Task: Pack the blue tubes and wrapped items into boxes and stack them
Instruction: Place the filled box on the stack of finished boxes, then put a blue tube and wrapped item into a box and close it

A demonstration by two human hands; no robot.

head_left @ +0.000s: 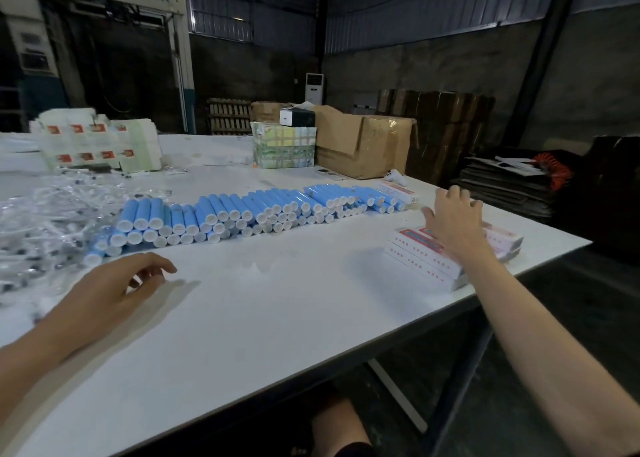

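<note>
A long row of several blue tubes (249,211) with white caps lies across the middle of the white table (263,304). At the left lies a heap of clear-wrapped items (41,228). A stack of white boxes with red print (426,259) sits near the table's right edge. My right hand (450,217) hovers over or rests on that stack with its fingers spread. My left hand (117,283) hangs just above the table in front of the tubes, fingers loosely curled and holding nothing.
Stacked flat white box blanks (100,141) stand at the back left. A wrapped bundle (284,148) and a large cardboard carton (363,145) stand at the back. One more white box (398,192) lies behind the tubes. The table's edge runs diagonally at the right.
</note>
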